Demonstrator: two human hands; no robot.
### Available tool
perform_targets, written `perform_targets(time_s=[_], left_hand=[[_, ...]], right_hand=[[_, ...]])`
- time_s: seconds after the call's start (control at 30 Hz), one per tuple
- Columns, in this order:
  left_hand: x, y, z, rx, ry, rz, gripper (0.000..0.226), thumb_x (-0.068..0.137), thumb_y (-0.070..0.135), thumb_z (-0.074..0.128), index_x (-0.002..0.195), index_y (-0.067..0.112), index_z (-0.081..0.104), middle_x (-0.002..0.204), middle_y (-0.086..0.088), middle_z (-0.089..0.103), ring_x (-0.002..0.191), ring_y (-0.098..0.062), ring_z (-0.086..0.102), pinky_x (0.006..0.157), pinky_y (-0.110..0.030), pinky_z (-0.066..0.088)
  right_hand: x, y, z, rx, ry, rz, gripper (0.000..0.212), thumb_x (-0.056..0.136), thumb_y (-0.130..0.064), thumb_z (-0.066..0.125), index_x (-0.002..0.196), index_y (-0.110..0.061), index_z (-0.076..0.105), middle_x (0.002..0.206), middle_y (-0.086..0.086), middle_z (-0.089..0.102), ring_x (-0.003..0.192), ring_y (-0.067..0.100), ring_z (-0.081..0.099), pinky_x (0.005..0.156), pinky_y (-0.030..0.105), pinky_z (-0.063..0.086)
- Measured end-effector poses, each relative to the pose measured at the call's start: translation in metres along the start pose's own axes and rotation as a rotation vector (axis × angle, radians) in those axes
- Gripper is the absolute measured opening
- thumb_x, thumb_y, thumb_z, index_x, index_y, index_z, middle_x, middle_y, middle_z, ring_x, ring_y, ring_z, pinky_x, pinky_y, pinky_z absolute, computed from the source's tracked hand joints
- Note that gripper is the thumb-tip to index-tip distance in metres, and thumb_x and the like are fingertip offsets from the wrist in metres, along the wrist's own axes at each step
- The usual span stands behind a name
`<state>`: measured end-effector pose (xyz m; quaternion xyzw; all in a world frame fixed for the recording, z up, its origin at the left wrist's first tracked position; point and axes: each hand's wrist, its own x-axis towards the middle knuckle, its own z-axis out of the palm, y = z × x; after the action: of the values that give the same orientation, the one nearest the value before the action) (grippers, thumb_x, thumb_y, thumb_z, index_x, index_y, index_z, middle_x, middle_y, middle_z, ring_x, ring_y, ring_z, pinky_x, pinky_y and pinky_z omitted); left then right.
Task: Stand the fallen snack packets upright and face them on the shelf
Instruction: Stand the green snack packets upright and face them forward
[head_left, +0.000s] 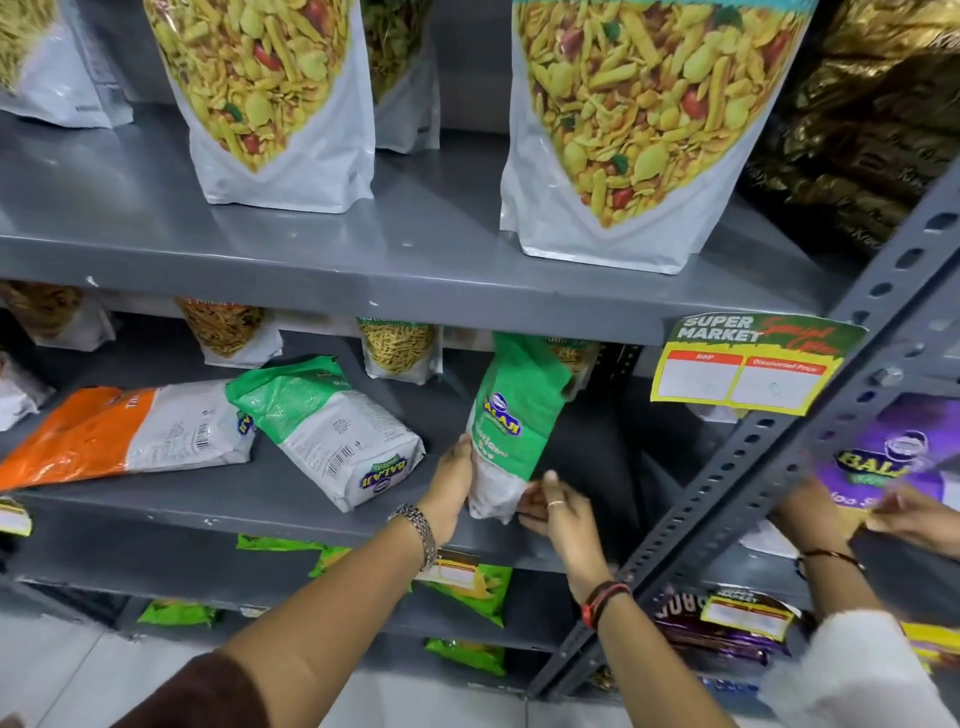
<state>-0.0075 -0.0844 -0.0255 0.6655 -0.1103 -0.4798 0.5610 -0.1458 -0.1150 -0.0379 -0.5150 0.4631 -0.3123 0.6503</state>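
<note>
Gripping the green packet from both sides, you are holding it upright on the middle shelf in the head view. Your left hand is closing its fingers on the left edge; your right hand is pinching the lower right corner. 2 packets, green-white and orange, are lying flat just left.

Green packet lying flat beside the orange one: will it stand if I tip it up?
The green packet looks plump and soft-sided, so it probably flexes when lifted. Its film looks glossy, possibly slippery. Its narrow sealed end may let it topple unless leaned back.
</note>
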Motion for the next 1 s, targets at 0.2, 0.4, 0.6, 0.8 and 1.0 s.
perform_targets(time_s=[0.2,0.4,0.6,0.8,1.0], left_hand=[[0.007,0.004,0.002,-0.037,0.073,-0.026,0.053,0.096,0.041,0.034,0.129,0.003,0.05,0.138,-0.017,0.054,0.124,-0.03,0.053,0.107,-0.039,0.041],[-0.059,-0.034,0.003,0.082,0.123,0.094,0.028,0.098,0.035,0.035,0.106,0.016,0.052,0.122,-0.005,0.05,0.112,-0.017,0.047,0.087,-0.022,0.028],[-0.071,-0.044,0.019,0.069,-0.041,0.103,0.054,0.097,0.046,0.023,0.145,0.022,0.03,0.151,0.008,0.033,0.137,-0.007,0.03,0.119,-0.029,0.016],[-0.053,-0.031,0.026,-0.103,0.034,0.089,0.066,0.091,0.059,0.012,0.139,0.023,0.04,0.14,0.005,0.046,0.131,-0.01,0.04,0.115,-0.03,0.025],[-0.033,-0.018,0.014,-0.137,-0.036,0.11,0.065,0.091,0.058,0.006,0.141,0.026,0.033,0.138,0.001,0.046,0.135,-0.016,0.039,0.12,-0.035,0.02]], right_hand=[[0.004,-0.004,-0.003,-0.11,0.008,-0.023,0.037,0.099,-0.032,0.035,0.081,-0.014,0.062,0.08,0.006,0.068,0.072,0.018,0.066,0.065,0.027,0.053],[0.042,-0.036,-0.013,0.05,0.147,0.033,0.055,0.099,-0.042,0.025,0.132,-0.005,0.047,0.139,0.016,0.051,0.128,0.031,0.049,0.105,0.043,0.039],[0.068,-0.059,0.002,-0.008,-0.085,0.142,0.082,0.086,-0.069,0.006,0.149,-0.018,0.022,0.157,0.007,0.026,0.144,0.022,0.026,0.121,0.04,0.019],[0.047,-0.044,0.004,0.105,-0.031,0.162,0.082,0.088,-0.067,0.007,0.148,-0.014,0.025,0.156,0.009,0.03,0.143,0.025,0.028,0.12,0.045,0.021],[-0.001,-0.027,-0.009,0.18,0.011,0.048,0.07,0.092,-0.058,0.005,0.143,-0.023,0.035,0.15,-0.003,0.039,0.138,0.016,0.036,0.115,0.032,0.023]])
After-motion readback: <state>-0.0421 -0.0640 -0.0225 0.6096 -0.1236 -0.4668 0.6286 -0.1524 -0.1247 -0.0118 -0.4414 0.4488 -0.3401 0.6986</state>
